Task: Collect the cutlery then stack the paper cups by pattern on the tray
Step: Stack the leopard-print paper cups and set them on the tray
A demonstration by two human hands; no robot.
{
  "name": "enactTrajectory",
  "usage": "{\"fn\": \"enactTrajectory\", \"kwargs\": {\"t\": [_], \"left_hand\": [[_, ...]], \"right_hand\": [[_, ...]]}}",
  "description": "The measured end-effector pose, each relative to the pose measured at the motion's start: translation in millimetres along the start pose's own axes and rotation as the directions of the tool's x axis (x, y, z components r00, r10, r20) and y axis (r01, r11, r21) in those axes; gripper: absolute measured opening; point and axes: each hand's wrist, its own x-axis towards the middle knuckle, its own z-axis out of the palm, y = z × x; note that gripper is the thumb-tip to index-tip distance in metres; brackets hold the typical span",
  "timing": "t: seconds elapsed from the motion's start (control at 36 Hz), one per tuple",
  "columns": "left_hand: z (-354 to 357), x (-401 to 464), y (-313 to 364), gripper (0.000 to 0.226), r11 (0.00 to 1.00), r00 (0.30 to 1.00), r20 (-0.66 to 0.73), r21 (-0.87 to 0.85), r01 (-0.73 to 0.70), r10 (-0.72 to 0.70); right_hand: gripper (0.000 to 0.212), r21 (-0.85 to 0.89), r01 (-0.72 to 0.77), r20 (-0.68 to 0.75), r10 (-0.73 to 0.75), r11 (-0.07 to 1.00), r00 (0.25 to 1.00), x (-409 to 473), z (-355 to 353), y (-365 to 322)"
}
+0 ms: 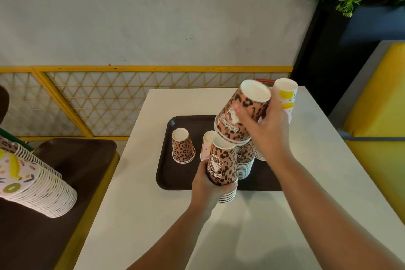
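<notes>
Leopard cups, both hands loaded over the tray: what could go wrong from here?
1. The right hand holds its leopard cups tilted over the ones in the left hand; a skewed rim could jam rather than nest.
2. The tall leopard stack stands right behind both hands on the tray; a bump could topple it.
3. The pink cup is partly hidden behind the left-hand cups and could be knocked.

The leopard-print cup stack (222, 167) bears upside-down lettering beneath a cartoon figure — it seems to begin "hello", the rest unclear. The tilted leopard-print cups (241, 114) carry similar inverted lettering — too blurred to read.
</notes>
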Motion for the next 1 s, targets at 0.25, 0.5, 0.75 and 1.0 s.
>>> {"fn": "enactTrajectory", "kwargs": {"t": [0.25,0.5,0.75,1.0], "left_hand": [[-2,-2,7,0.084,1.000,0.999,0.023,-0.004,0.030,-0.030],[-2,-1,11,0.085,0.998,0.999,0.028,-0.045,0.045,-0.044],[-1,0,12,0.084,1.000,1.000,-0.002,-0.024,0.005,-0.005],[0,1,16,0.077,0.997,0.998,-0.002,-0.026,-0.069,0.069]], "right_hand": [[0.057,-0.080,0.025,-0.117,-0.034,0.996,0.992,16,-5,15],[0.064,-0.101,-0.080,0.032,0.084,0.992,0.996,0,8,45],[0.063,-0.092,0.048,0.052,-0.044,0.995,0.998,-31,11,30],[0.075,-0.152,-0.101,0.333,0.147,0.983,0.931,-56,24,32]]}}
